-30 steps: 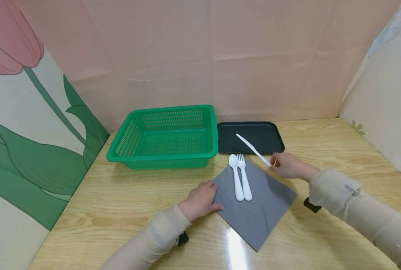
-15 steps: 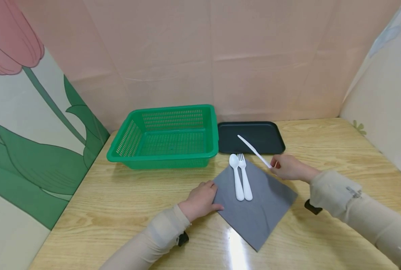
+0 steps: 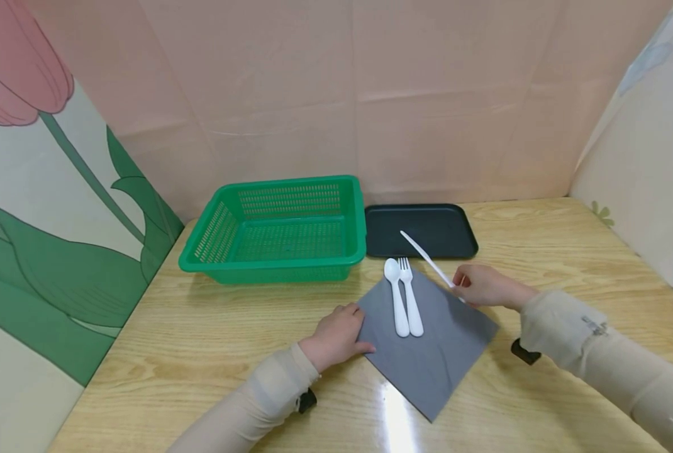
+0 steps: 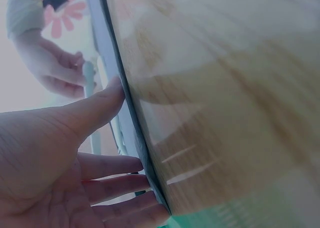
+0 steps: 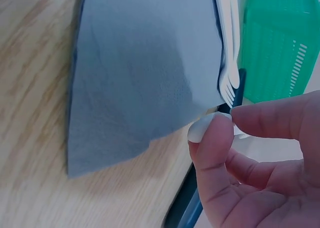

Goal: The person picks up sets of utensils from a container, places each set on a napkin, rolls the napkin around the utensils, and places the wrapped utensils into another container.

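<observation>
My right hand [image 3: 486, 286] pinches a white plastic knife [image 3: 424, 255] near its handle end, with thumb and fingertips. The knife slants over the upper right edge of a grey napkin [image 3: 444, 358], its blade tip above the black tray. In the right wrist view the rounded handle end [image 5: 200, 130] pokes out between thumb and fingers. A white spoon [image 3: 399, 308] and a white fork [image 3: 412, 308] lie side by side on the napkin, their heads at its far corner. My left hand [image 3: 336, 336] rests at the napkin's left corner, fingertips along the edge, fingers nearly straight [image 4: 115, 188].
A green plastic basket [image 3: 274, 263] with slotted walls stands at the back left of the wooden table [image 3: 229, 377]. Right beside it lies a black tray [image 3: 379, 236], behind the napkin. Patterned sheets hang behind and at both sides.
My right hand has brought the knife slightly nearer the napkin, and its handle end now shows below the fingers. The left hand, napkin, spoon and fork stay where they were.
</observation>
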Available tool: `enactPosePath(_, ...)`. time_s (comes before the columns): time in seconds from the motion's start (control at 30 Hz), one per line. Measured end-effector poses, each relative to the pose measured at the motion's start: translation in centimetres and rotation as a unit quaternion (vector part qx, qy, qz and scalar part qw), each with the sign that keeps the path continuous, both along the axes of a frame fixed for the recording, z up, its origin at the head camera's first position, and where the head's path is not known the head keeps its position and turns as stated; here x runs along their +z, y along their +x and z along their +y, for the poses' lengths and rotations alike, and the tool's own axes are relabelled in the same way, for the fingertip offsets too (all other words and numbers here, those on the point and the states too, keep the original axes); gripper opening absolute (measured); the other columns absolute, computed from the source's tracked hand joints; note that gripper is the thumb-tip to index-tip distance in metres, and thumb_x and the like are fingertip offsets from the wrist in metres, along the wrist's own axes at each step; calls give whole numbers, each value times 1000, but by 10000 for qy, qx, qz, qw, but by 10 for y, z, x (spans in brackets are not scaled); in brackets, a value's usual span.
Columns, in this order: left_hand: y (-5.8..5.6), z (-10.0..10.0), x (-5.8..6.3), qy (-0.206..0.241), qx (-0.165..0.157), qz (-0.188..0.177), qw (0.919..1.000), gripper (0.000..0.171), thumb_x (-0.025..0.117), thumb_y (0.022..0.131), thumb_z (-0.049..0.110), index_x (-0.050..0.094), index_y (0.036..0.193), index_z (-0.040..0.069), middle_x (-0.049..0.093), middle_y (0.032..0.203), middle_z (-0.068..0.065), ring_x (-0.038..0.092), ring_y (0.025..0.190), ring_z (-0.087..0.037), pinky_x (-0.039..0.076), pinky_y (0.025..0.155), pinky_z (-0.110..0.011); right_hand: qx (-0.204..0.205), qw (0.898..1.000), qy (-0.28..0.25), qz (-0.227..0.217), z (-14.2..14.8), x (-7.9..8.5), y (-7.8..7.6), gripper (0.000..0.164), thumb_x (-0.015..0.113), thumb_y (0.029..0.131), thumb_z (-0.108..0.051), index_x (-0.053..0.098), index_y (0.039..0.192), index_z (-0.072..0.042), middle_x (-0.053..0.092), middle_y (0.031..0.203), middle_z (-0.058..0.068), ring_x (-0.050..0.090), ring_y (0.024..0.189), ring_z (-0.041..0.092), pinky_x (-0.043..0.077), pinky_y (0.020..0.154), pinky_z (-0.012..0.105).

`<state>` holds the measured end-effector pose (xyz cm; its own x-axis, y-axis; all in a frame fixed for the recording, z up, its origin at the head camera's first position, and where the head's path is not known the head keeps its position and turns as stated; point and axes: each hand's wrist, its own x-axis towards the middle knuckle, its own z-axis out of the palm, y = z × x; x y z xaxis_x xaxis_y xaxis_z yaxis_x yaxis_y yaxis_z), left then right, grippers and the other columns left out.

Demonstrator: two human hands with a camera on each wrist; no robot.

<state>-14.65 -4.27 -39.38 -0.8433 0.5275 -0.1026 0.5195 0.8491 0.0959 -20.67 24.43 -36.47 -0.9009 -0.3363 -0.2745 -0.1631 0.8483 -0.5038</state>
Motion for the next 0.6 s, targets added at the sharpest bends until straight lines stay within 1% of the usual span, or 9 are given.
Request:
enactPosePath(0.1,0,0,0,4,-1,-7,10000,62,65,82,49,57,121,0,59,120,-10,57,106,-22,50,88,-28,-44,9999,2,-133,0,-1,1,20,54,89,-16,56,95,3,58,72,6,55,60,13,45,55,27)
enactPosePath(0.27,0,0,0,-7,5,-30,10000,63,65,82,48,57,121,0,58,119,-10,57,106,-22,50,88,-28,-68,9996,-69,-261,-2,-2,3,21,55,90,-18,56,95,2,57,67,4,54,59,12,44,56,27)
enactPosePath(0.6,0,-1,1,-12,-1,16,10000,62,66,82,48,57,120,0,59,118,-9,57,105,-21,51,86,-27,-199,9967,-531,-584,-4,-4,7,19,54,90,-16,55,94,2,56,68,3,54,60,11,50,58,27)
